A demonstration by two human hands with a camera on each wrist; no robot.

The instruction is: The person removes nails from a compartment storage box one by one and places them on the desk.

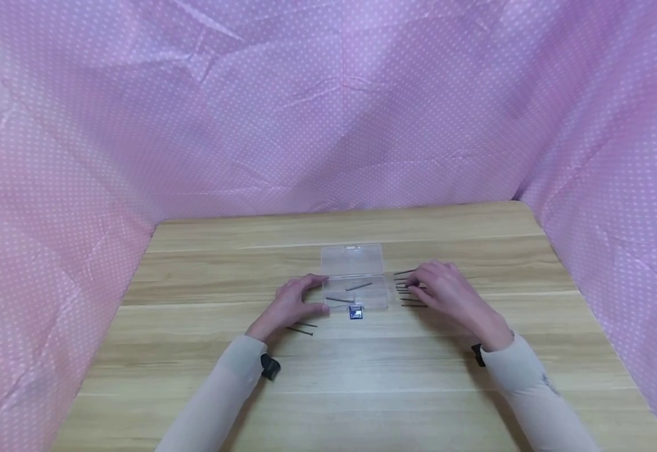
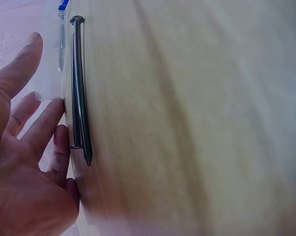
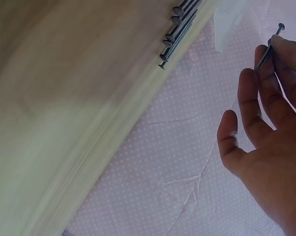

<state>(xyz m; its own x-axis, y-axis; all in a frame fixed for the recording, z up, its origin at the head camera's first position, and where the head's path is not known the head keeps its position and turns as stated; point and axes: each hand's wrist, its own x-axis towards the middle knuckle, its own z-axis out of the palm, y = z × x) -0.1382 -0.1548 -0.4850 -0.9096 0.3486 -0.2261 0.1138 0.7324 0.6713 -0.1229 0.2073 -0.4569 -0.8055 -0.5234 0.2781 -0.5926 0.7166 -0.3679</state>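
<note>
A clear plastic box [image 1: 375,300] lies with its lid [image 1: 352,261] folded back. Inside it are two nails, one slanted [image 1: 359,286] and one nearer the front [image 1: 340,299]. My left hand [image 1: 294,298] touches the box's left end, thumb by the front corner and fingers by the back one. Two dark nails [image 2: 79,88] lie side by side beneath that hand. Between thumb and fingertips my right hand [image 1: 447,289] pinches a nail [image 3: 262,60], its head sticking out past the thumb. Under the right hand, several nails [image 3: 175,37] lie in a row on the table.
A small blue-and-white label [image 1: 356,312] sits at the box's front edge. The wooden table [image 1: 328,389] ends at the back against a pink dotted cloth [image 1: 340,125], which also hangs at both sides. A black wrist strap piece [image 1: 270,366] shows at the left sleeve.
</note>
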